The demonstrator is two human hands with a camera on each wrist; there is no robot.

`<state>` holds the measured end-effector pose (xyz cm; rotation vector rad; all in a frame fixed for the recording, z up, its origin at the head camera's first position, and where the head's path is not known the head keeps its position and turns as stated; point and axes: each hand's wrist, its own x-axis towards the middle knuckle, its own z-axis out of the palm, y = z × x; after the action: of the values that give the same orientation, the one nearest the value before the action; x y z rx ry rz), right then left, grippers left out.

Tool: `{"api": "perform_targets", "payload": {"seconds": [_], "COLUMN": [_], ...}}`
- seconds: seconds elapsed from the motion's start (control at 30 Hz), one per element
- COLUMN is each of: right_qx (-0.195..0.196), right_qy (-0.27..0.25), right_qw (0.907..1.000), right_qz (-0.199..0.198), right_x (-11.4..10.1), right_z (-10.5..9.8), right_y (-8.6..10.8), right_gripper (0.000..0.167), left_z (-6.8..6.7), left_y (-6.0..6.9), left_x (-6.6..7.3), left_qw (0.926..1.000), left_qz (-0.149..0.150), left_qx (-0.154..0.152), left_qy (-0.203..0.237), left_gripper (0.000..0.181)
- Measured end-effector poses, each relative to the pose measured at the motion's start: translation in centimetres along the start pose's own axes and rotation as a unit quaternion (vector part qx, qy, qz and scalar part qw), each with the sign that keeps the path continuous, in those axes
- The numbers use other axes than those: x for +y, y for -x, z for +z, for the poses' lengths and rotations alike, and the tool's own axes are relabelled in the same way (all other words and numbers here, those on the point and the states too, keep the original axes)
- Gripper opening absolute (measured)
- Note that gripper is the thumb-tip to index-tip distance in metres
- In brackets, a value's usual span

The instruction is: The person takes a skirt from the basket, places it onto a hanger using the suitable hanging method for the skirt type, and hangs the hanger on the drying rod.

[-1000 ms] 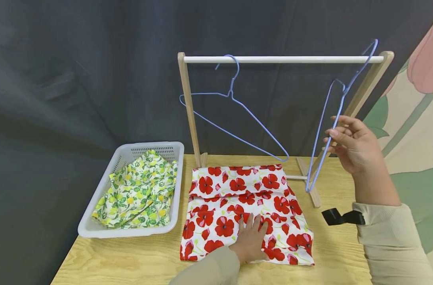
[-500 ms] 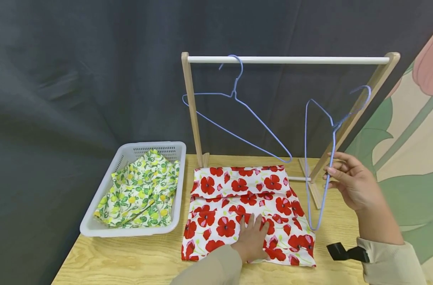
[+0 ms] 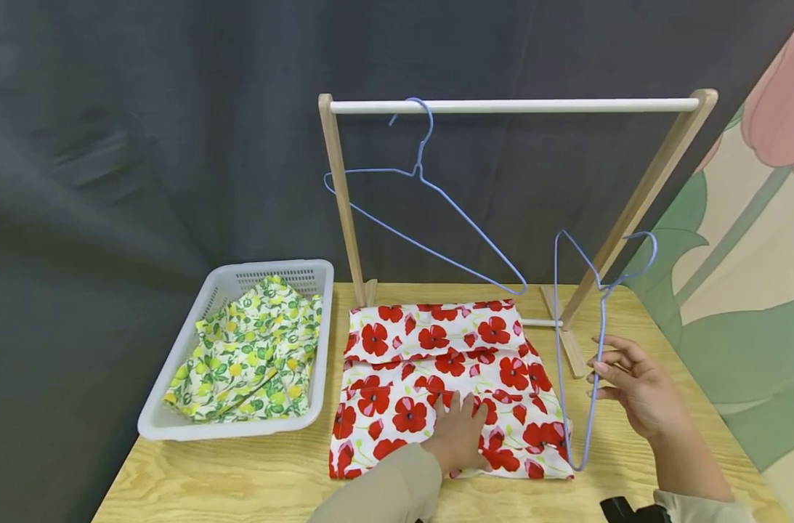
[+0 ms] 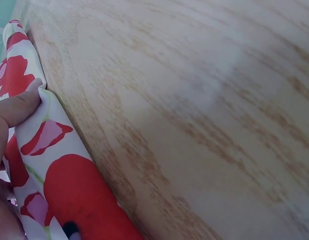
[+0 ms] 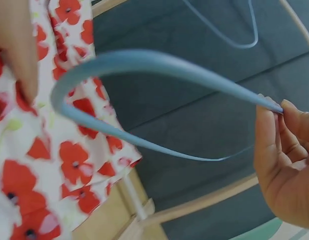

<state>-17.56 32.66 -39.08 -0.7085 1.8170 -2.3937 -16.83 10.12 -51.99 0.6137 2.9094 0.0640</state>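
A white cloth printed with red poppies lies on the table, folded over along its far edge. My left hand rests on its near part with the fingers spread. In the left wrist view, the thumb lies on the cloth's edge. My right hand pinches one long side of a blue clothes hanger between thumb and fingers. This hanger is held upright beside the cloth's right edge, its hook pointing up and right. In the right wrist view, the hanger's rounded end reaches over toward the cloth.
A second blue hanger hangs from the white bar of a wooden rack behind the cloth. At the left, a white basket holds a lemon-print cloth. A dark curtain backs the table.
My right hand has brought the hanger down from rack-bar height to near the table beside the cloth. The left hand stays on the cloth. The view has shifted slightly.
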Motion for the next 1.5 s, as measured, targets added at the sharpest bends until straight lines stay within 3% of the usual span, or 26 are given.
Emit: {"api": "perform_targets", "payload": {"seconds": [0.47, 0.7, 1.0, 1.27, 1.5], "right_qx": [0.072, 0.099, 0.115, 0.137, 0.150], "right_qy": [0.074, 0.088, 0.093, 0.138, 0.171], "right_qw": [0.9905, 0.9844, 0.9803, 0.9689, 0.9586], "right_qz": [0.091, 0.115, 0.130, 0.153, 0.171], "right_x": [3.5, 4.5, 5.4, 5.5, 5.7], "right_z": [-1.6, -1.8, -1.6, -1.5, -1.5], "right_y": [4.5, 5.9, 6.7, 6.8, 7.2], "right_gripper": [0.036, 0.037, 0.034, 0.034, 0.033], "left_z": [0.0, -0.1, -0.3, 0.2, 0.7], "left_y": [-0.4, -0.5, -0.3, 0.2, 0.6], "left_x": [-0.2, -0.5, -0.2, 0.2, 0.6], "left_qw": [0.9998, 0.9997, 0.9997, 0.9986, 0.9947], "left_qz": [0.008, 0.015, 0.017, 0.015, 0.005], "left_qx": [0.020, 0.020, 0.013, 0.047, 0.080], "left_qy": [0.001, -0.006, -0.015, -0.020, -0.065], "left_gripper": [0.067, 0.056, 0.034, 0.021, 0.017]}}
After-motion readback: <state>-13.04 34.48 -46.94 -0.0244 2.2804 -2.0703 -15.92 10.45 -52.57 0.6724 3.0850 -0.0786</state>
